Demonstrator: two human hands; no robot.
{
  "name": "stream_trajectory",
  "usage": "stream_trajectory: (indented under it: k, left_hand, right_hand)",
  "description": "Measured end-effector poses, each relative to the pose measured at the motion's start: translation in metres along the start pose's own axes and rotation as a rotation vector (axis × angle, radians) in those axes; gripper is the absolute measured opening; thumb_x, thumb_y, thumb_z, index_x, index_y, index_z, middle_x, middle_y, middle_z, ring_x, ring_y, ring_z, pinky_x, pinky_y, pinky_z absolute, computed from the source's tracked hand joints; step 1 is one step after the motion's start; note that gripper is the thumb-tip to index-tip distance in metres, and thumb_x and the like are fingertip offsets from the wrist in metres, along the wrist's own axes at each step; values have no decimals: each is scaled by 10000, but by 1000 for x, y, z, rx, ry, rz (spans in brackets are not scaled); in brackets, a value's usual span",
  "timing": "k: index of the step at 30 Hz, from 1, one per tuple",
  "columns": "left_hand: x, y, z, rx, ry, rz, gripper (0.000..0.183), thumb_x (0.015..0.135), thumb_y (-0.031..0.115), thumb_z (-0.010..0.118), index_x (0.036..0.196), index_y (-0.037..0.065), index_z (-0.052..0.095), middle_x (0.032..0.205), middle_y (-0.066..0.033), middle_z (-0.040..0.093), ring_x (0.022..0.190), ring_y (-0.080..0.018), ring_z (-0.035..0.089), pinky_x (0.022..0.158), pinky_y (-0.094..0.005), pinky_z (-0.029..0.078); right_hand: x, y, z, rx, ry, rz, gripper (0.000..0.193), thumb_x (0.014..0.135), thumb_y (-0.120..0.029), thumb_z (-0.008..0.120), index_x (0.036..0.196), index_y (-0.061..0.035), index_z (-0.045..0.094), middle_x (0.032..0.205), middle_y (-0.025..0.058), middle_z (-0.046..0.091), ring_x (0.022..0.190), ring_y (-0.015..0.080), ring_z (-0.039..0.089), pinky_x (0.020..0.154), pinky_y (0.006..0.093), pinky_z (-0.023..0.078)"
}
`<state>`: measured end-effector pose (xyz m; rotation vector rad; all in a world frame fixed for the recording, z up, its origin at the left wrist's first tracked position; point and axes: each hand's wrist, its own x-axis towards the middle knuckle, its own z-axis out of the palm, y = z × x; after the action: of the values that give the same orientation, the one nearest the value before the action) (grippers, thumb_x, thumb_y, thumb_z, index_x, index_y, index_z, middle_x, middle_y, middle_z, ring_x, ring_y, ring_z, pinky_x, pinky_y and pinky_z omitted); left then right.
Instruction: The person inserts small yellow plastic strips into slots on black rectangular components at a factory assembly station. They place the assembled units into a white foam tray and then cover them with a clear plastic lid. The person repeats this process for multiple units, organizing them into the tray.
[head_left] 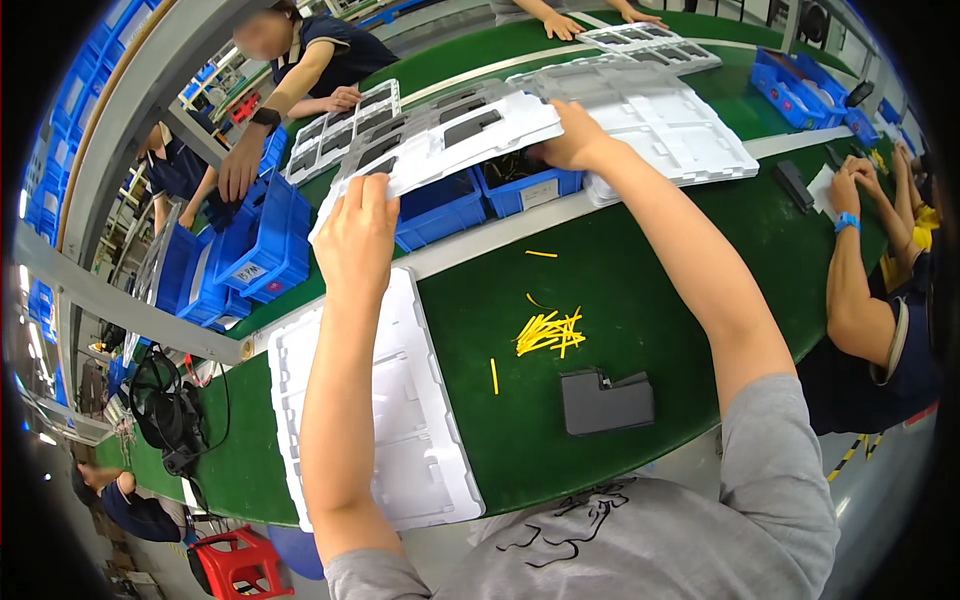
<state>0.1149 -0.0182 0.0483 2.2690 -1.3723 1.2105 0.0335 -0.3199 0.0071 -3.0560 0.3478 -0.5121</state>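
My left hand [360, 228] and my right hand [572, 138] grip the near edge of a white plastic tray [525, 118], one toward each end. Flat dark parts [470, 125] lie in some of its compartments. The tray is raised and tilted above two blue bins [440, 214]. My right fingertips are partly hidden behind it. Below my left forearm, another white tray [425, 400] rests on the green table. To its right are a loose pile of thin yellow strips [550, 334] and a black flat block [606, 402] with a notched top edge.
More white trays [690, 125] are stacked beyond my right forearm. Blue bins [265, 245] stand at left beside a grey metal post [130, 140]. Co-workers [325, 50] reach over the far side, and another person's hands [853, 180] work at right. Black cables [165, 410] lie at left.
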Motion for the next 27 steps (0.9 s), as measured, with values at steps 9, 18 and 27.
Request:
stream_trajectory:
  k: [9, 18, 27]
  left_hand:
    - [4, 4, -5, -9, -6, -4, 239, 786, 145, 683, 999, 127, 577, 878, -51, 612, 759, -264, 632, 621, -376, 511]
    - [1, 2, -2, -8, -16, -23, 238, 776, 153, 697, 975, 116, 572, 869, -53, 605, 748, -260, 636, 618, -377, 515]
    - [7, 6, 0, -34, -17, -49, 215, 820, 165, 661, 1007, 118, 567, 883, -59, 619, 778, -279, 650, 620, -400, 521]
  right_hand:
    - [23, -72, -33, -59, -61, -40, 405, 745, -298, 652, 1109, -123, 668, 1173, 147, 626, 1120, 321, 566, 970, 422, 441]
    - [39, -50, 13, 91, 136, 34, 288, 765, -194, 595, 1015, -80, 682, 1082, 190, 647, 1024, 346, 604, 892, 443, 464]
    - [13, -25, -11, 1690, 167, 791, 138, 915, -181, 579, 944, -53, 623, 843, 67, 595, 618, 161, 523, 470, 277, 406]
